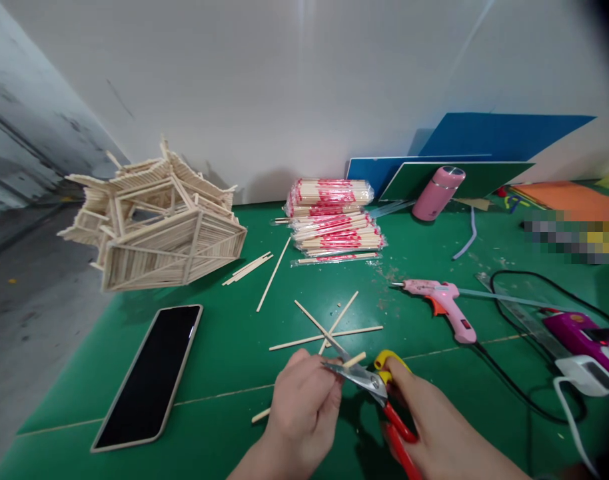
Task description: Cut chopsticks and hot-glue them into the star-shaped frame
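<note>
My left hand (304, 403) is closed around a wooden chopstick (355, 360), whose other end sticks out on the left side of the fist. In my right hand (424, 417) is a pair of scissors (372, 381) with red and yellow handles. The blades are apart, and the chopstick lies between them close to my left fingers. Just beyond my hands, several loose chopsticks (284, 342) cross one another on the green table (224, 413). More loose chopsticks (249, 269) lie farther back.
A chopstick-built house model (154, 227) stands at left, behind a phone (147, 380). Wrapped chopsticks (337, 230) are piled at the back. To the right are a pink glue gun (439, 300), a cord (509, 393), a power strip (579, 340) and a pink bottle (438, 195) before boards (504, 137).
</note>
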Tool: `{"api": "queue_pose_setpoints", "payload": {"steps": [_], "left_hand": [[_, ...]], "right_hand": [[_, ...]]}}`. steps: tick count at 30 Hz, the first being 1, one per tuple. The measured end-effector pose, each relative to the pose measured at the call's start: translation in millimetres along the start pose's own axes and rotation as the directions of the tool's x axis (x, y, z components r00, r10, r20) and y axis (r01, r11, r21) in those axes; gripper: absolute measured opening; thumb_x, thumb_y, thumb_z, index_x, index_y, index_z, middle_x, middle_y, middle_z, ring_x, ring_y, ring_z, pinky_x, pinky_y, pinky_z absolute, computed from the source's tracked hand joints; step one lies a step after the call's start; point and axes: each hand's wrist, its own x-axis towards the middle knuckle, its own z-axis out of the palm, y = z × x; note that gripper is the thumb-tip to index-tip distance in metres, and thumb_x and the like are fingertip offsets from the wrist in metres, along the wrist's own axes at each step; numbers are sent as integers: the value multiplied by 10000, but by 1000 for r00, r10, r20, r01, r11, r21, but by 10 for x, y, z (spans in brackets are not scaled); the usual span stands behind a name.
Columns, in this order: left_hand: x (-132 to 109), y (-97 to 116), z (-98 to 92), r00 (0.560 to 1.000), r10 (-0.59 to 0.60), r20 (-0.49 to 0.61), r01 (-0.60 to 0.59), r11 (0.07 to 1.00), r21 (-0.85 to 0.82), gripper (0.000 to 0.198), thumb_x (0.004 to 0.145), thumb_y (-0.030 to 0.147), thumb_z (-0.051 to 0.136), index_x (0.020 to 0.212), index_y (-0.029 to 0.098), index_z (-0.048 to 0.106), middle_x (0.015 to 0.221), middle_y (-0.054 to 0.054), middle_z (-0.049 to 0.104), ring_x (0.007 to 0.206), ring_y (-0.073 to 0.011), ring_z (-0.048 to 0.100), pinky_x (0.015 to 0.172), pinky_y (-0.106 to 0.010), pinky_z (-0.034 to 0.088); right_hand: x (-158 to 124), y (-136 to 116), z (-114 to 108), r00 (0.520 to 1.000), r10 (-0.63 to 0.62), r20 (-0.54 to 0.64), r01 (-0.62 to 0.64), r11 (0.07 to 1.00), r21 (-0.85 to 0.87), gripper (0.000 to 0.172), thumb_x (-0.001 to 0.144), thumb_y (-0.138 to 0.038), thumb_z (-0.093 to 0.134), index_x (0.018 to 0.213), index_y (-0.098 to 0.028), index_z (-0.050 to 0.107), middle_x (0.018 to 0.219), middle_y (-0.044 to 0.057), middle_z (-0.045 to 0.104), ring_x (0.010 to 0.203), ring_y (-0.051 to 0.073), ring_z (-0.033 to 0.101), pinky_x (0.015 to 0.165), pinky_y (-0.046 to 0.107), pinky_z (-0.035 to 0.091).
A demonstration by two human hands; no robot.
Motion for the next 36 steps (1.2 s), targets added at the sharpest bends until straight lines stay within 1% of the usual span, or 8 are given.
{"api": "queue_pose_setpoints", "payload": {"steps": [5,13,18,20,24,29,33,36], "left_hand": [[-58,2,36,998,31,-51,-29,999,33,182,745,24,439,708,163,550,684,-31,608,595,-126,518,534,-243,398],[38,75,-35,994,92,-60,-86,992,94,204,718,-19,450,633,150,524,631,-32,602,533,-115,479,528,-261,367],[91,94,-23,995,94,-34,-90,992,91,201,733,-7,444,633,150,520,600,-29,583,541,-119,476,523,-259,353],[87,95,1,996,86,-37,-83,994,70,189,736,-2,444,660,149,530,612,-31,583,549,-120,477,521,-256,350],[91,113,55,996,53,-65,-50,998,50,189,737,-3,440,683,151,535,636,-36,586,563,-123,486,514,-249,349],[110,131,90,997,33,-66,-31,999,43,193,748,7,433,717,159,548,644,-35,588,586,-130,504,525,-252,357],[99,123,91,998,43,-53,-39,997,73,206,745,2,429,657,157,530,617,-30,580,569,-125,496,527,-255,356],[90,114,80,995,70,-64,-62,991,117,204,740,3,438,636,155,527,594,-24,579,536,-118,479,514,-253,348]], "right_hand": [[2,-19,-7,1000,22,-12,-21,1000,9,319,651,-299,582,889,-221,383,868,20,557,744,161,535,648,251,416],[38,-53,31,993,-112,-28,115,983,144,272,651,-107,483,864,-217,356,774,-12,557,659,123,537,567,200,401],[47,-3,73,994,-78,-81,92,978,187,230,675,-155,501,844,-220,360,732,-25,526,630,118,503,551,203,404],[51,13,94,995,-21,-100,41,978,203,281,667,-206,543,884,-217,365,737,-25,519,633,123,498,557,213,418],[40,62,96,984,81,-160,-39,968,250,545,560,-184,619,1028,-202,341,871,6,533,744,153,527,630,235,454],[18,219,86,960,-110,-256,151,978,146,488,618,-168,569,1062,-212,370,989,37,520,888,173,526,755,245,439],[-5,275,110,966,-153,-210,174,981,84,424,693,-211,525,1087,-200,367,866,27,555,777,165,551,702,249,455],[-34,231,97,974,-151,-168,168,982,91,436,720,-233,512,1124,-191,354,879,38,571,806,171,559,673,232,460]]}}
